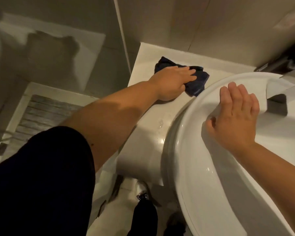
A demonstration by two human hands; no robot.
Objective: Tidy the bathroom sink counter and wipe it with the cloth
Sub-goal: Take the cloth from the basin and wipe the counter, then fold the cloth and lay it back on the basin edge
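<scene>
Cloth (197, 79) wipe at the desk's (143, 137) far left corner.
Left hand (171, 82) presses flat on it, fingers pointing right; right hand (237, 116) rests open, empty, on the sink (191, 176) rim.

Cloth (197, 81), at 12 o'clock under the left hand (172, 82): dark navy, a thin lighter stripe near one hem. Counter (143, 133): pale cream, glossy, a few wet glints. Basin (203, 159), 3 to 5 o'clock: plain white, right hand (235, 116) on its rim. Wall tiles (211, 31): beige, thin pale grout lines. Sleeve (41, 176), 8 o'clock: black. Floor mat (46, 114), 9 o'clock: grey streaked plank pattern, white border. Shoe (140, 186), 6 o'clock: white, black laces.
</scene>
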